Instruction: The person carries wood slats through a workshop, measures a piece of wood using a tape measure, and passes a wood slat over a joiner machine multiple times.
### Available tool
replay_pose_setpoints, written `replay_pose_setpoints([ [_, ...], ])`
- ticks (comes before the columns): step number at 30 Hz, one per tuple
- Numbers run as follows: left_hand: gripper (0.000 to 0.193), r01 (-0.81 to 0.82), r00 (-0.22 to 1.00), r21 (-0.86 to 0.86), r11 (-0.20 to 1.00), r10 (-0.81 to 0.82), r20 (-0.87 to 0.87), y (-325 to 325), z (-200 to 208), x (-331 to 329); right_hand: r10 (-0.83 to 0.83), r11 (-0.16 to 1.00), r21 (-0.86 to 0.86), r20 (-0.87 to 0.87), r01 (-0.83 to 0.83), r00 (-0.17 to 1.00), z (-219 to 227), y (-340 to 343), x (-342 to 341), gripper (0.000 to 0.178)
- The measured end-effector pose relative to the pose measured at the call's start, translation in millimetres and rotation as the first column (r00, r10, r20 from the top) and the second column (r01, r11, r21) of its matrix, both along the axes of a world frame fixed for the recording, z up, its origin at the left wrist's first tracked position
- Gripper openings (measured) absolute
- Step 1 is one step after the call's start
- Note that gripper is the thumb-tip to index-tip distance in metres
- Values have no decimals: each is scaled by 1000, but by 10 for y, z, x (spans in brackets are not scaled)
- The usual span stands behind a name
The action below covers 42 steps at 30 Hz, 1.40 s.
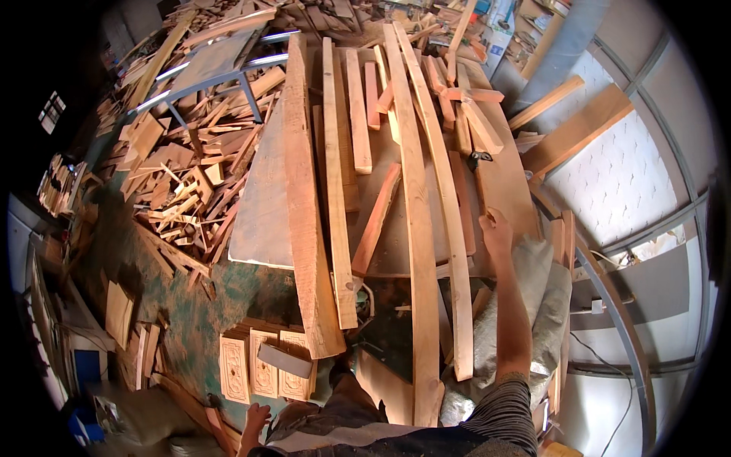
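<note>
My right hand [496,232] reaches over the right part of a wide work table [506,171]. Its fingers are bent together near a dark slot or edge; what they hold, if anything, I cannot make out. Just beyond it lies a small black clamp-like fitting [479,158] beside a short wooden block [480,126]. Low at my left side hangs my left hand [257,417], loosely curled with nothing visible in it. It is nearest to carved wooden panels [234,369]. Long boards [417,228] run lengthwise across the table, their near ends jutting toward me.
A thick rough plank [301,190] lies along the table's left side. Beyond it, offcuts [183,190] heap up under a metal-framed stand [205,68]. Grey sacking [544,297] bulges by my right forearm. Planks [582,129] lean at the right wall, near a pipe [567,53].
</note>
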<state>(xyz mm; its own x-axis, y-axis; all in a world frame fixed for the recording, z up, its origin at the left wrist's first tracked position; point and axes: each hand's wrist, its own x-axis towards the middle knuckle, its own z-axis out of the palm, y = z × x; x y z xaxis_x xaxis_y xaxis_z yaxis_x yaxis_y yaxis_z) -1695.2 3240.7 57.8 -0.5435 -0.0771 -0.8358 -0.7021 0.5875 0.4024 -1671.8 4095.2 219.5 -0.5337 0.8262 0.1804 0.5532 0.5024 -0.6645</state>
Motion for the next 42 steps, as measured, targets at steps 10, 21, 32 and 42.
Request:
replay_pose_setpoints([
  [10,30,-7,999,-27,1000,6,-52,-463,-170,552,333,943,43,-78,-330,940,576,-1425,-535,28],
  [21,30,-240,914,154,958,277,-298,-2052,37,2098,645,743,-168,-77,-648,760,739,-4598,-225,31],
  [32,37,-727,686,62,684,718,114,-4243,-780,5346,989,138,-284,99,-949,114,-323,-9006,927,28],
  [42,41,-937,350,-5,350,937,-9,-5740,-1171,6198,772,89,-413,603,-906,-199,-1629,-10576,1248,18],
])
